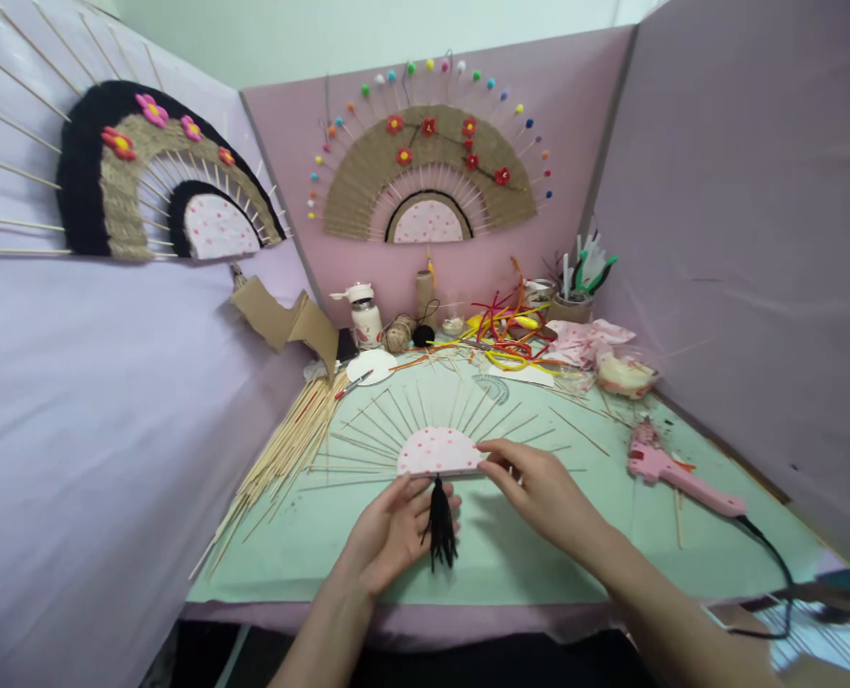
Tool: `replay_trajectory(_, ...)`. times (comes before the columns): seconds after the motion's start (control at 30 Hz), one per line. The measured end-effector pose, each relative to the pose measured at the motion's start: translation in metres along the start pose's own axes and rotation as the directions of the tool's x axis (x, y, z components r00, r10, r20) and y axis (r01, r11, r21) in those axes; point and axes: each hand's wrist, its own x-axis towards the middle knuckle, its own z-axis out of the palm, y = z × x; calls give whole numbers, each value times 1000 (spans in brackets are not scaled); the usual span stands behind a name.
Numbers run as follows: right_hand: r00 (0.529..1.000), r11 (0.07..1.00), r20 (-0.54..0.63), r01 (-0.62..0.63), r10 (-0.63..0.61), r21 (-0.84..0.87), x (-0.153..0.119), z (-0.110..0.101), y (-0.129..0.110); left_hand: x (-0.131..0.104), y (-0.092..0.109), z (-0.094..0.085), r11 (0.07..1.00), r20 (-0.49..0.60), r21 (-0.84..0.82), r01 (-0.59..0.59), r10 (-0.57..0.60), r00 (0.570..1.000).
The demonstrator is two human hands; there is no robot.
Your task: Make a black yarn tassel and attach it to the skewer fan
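Note:
In front of me is a stick fan with a white, red-dotted half-round base [435, 449] and thin wooden sticks spreading out behind it. A black tassel [440, 530] hangs from the middle of its straight lower edge. My left hand [393, 530] is palm up at that edge, fingers loosely stretched behind the tassel and thumb near the base's left corner. At the right corner, my right hand [525, 478] has its thumb and forefinger on the base's edge, the other fingers curled.
Loose sticks [282, 468] are heaped at the left. A pink glue gun [683, 483] with a black cord lies at the right. Along the back are coloured pipe cleaners [511, 330], twine [397, 334] and a white bottle [365, 315]. Finished fans [432, 143] hang on the panels.

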Motion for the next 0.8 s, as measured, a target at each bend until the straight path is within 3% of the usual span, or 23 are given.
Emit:
replay_trajectory(0.1, 997, 997, 46, 64, -62, -39, 7, 18, -4, -25, -13, -8, 998, 47, 45, 36, -38, 998)
replay_trajectory(0.23, 987, 981, 62, 157, -151, -111, 14, 31, -5, -48, -36, -12, 989, 30, 123, 78, -82, 996)
replay_trajectory(0.37, 979, 964, 142, 175, -149, -198, 22, 42, -7, -63, -52, -14, 925, 141, 353, 141, -201, 969)
replay_trajectory(0.47, 953, 953, 286, 176, -102, -247, 32, 55, -11, -71, -52, -14, 842, 274, 538, 43, -223, 935)
replay_trajectory(0.6, 920, 944, 389, 161, -38, -288, 43, 74, -13, -74, -45, -9, 772, 437, 625, -113, -226, 871)
replay_trajectory(0.67, 909, 942, 416, 149, -11, -301, 45, 81, -11, -72, -42, -7, 748, 468, 648, -144, -241, 850)
replay_trajectory(0.8, 902, 934, 431, 150, 4, -324, 45, 89, -4, -65, -37, -5, 725, 481, 662, -192, -214, 850)
